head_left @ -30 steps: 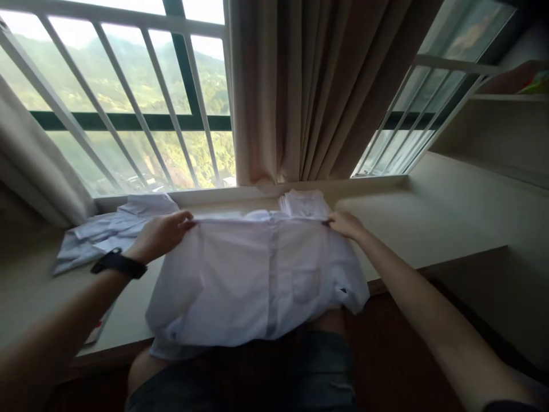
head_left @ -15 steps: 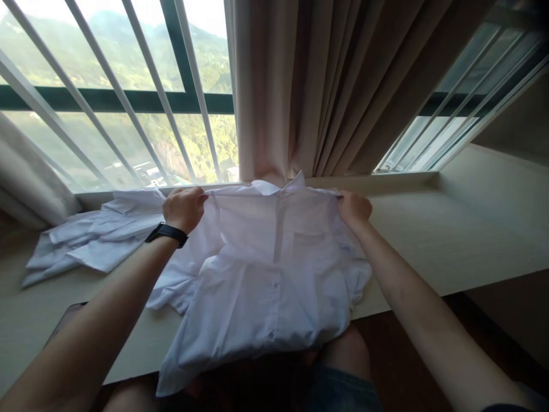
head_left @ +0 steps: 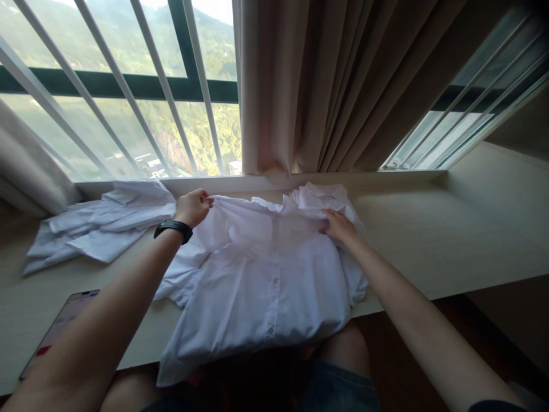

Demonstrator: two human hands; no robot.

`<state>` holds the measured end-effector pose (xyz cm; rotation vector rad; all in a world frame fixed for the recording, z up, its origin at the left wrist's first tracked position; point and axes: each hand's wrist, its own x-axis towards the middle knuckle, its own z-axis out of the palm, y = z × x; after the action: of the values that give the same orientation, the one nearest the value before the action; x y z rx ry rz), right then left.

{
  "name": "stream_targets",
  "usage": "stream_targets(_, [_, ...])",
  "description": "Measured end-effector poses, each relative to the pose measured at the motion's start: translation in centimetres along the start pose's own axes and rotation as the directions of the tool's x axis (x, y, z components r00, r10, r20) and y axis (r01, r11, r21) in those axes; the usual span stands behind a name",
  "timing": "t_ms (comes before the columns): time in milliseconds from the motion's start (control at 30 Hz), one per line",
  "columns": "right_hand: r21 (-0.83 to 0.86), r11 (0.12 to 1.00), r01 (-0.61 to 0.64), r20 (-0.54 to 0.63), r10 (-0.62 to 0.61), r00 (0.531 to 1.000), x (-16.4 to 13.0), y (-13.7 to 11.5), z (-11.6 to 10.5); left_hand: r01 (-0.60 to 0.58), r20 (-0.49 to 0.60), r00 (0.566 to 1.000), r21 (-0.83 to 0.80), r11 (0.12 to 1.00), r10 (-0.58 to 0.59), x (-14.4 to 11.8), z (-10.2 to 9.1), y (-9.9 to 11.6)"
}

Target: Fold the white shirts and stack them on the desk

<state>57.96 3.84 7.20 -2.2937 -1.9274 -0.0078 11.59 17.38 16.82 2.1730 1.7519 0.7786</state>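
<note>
A white button-up shirt point(head_left: 257, 286) lies spread over the pale ledge, its hem hanging past the front edge above my legs. My left hand point(head_left: 194, 207) pinches the shirt at its left shoulder, lifting the cloth a little. At the other shoulder, my right hand point(head_left: 338, 226) grips the fabric between thumb and fingers. The collar lies between the hands, partly folded over and blurred. Behind my right hand, more white cloth with a collar point(head_left: 326, 194) shows on the ledge; whether it is a separate shirt I cannot tell.
Another white garment point(head_left: 103, 220) lies crumpled at the left on the ledge point(head_left: 437, 240). A phone point(head_left: 60, 326) with a lit screen rests near the front left, partly behind my forearm. Beige curtains point(head_left: 295, 86) and a barred window point(head_left: 128, 97) stand behind.
My right hand has moved left and slightly down with its shoulder of the shirt. The collar has dropped, uncovering white cloth behind. The phone shows more.
</note>
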Motion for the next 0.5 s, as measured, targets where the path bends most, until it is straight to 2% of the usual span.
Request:
stream_targets(33, [-0.039, 0.999, -0.011, -0.025, 0.010, 1.000, -0.4, -0.3, 0.9, -0.011, 0.008, 1.000, 0.016, 1.000, 0.011, -0.1, 0.4, -0.3])
stream_targets(133, [-0.128, 0.991, -0.042, -0.003, 0.042, 0.999, -1.0, -1.0, 2.4, -0.028, 0.034, 0.999, 0.022, 0.999, 0.028, -0.3, 1.3, -0.7])
stream_targets(233, [-0.158, 0.984, -0.080, 0.054, 0.090, 0.994, -0.3, -0.8, 1.4, -0.036, 0.044, 0.998, 0.011, 0.999, 0.036, 0.0, 1.0, -0.8])
stream_targets(300, [-0.141, 0.988, -0.056, 0.099, 0.070, 0.993, 0.5, 0.0, -0.9, -0.030, 0.054, 0.998, -0.002, 1.000, 0.030, 0.4, -0.2, -0.6])
stream_targets(367, [-0.106, 0.994, 0.006, 0.129, 0.008, 0.992, 1.2, 0.9, -4.6, -0.010, 0.060, 0.998, -0.031, 0.999, 0.012, 1.0, -2.2, 0.1])
stream_targets(433, [-0.073, 0.996, 0.050, 0.101, -0.042, 0.994, 1.8, 1.5, -9.2, -0.011, 0.033, 0.999, -0.050, 0.999, 0.012, 1.3, -5.1, 1.5])
stream_targets(500, [-0.016, 0.997, 0.073, 0.017, -0.073, 0.997, 2.0, 1.4, -14.2, -0.057, -0.047, 0.997, -0.026, 0.998, 0.056, 1.4, -8.7, 3.3])
